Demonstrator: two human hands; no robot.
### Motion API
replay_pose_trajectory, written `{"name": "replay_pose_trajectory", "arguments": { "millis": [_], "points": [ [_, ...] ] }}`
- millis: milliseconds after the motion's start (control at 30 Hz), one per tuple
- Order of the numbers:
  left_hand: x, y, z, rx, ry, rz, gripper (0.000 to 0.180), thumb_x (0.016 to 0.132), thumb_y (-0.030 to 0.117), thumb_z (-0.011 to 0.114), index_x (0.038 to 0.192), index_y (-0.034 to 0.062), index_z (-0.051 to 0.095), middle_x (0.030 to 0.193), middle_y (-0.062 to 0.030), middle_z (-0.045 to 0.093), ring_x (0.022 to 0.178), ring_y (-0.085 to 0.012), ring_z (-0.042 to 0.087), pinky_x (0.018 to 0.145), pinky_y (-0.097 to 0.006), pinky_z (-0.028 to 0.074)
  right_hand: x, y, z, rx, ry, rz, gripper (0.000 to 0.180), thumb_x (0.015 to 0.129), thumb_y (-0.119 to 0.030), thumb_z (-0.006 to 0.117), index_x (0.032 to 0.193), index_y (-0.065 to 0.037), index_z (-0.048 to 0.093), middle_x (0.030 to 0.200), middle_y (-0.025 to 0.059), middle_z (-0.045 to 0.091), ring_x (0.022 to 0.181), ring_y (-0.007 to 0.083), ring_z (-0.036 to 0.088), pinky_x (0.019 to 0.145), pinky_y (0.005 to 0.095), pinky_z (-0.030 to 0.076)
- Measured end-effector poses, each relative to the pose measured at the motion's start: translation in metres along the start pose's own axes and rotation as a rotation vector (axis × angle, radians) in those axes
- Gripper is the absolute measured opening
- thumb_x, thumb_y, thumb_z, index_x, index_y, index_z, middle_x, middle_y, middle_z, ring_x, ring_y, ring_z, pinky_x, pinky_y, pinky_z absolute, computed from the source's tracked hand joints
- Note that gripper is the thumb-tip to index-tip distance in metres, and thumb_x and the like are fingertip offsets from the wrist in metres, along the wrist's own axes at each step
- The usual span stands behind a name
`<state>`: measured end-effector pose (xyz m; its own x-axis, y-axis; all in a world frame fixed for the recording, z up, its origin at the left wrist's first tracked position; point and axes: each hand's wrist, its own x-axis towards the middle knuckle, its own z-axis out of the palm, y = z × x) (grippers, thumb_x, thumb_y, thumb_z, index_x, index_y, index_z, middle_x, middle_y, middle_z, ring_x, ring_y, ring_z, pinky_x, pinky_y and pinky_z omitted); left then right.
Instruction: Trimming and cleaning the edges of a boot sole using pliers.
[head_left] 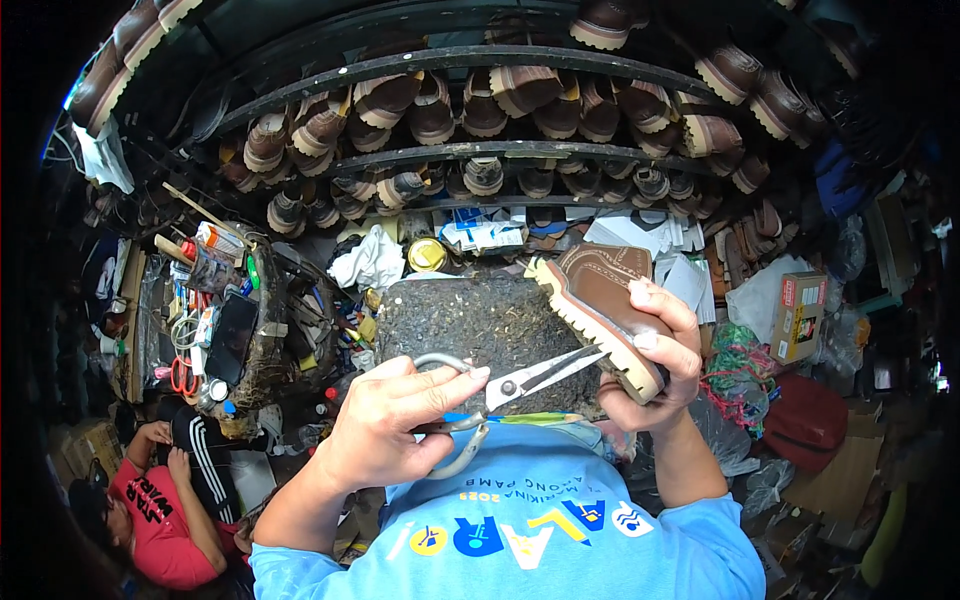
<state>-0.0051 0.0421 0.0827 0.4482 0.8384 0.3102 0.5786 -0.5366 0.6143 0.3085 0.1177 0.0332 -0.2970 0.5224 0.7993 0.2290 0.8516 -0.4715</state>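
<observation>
My right hand grips a brown leather shoe by its sole edge and upper, tilted with its cream, ridged sole turned toward the left. In my left hand is a pair of scissors with grey loop handles, my fingers passing through and around them. The scissors' blades are parted a little, and their tips meet the sole's edge close to my right fingers. Below both hands and the shoe lies a dark, rough-topped work block.
Shelves packed with brown shoes span the back. A round yellow tin and crumpled white paper stand behind the block. A cluttered tool tray is at left, a cardboard box at right. Another person in red sits lower left.
</observation>
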Motion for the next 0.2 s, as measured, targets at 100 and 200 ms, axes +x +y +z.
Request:
{"name": "replay_pose_trajectory", "arguments": {
  "millis": [100,200],
  "points": [
    [-0.0027,0.0009,-0.0006,-0.066,-0.044,-0.043,0.074,0.053,0.002,0.074,0.127,0.0112,0.076,0.123,-0.0136,0.077,0.068,-0.0236,0.061,0.066,-0.034,0.05,0.0003,-0.0023,0.002,-0.028,0.009,-0.02,0.073,0.058,-0.006,0.077,0.127,-0.015,0.055,0.138,0.024,0.058,0.125,0.0435,0.061,0.111,0.0613,0.046],
    [-0.0035,0.0026,0.0007,0.228,0.072,0.059,0.074,0.058,0.001,0.073,0.131,0.0118,0.075,0.122,-0.0136,0.078,0.072,-0.0235,0.064,0.066,-0.036,0.051,0.0003,-0.0028,0.0041,-0.051,0.009,-0.007,0.073,0.059,-0.008,0.078,0.128,-0.016,0.055,0.138,0.0242,0.059,0.126,0.0438,0.061,0.112,0.0623,0.045]
  ]
}}
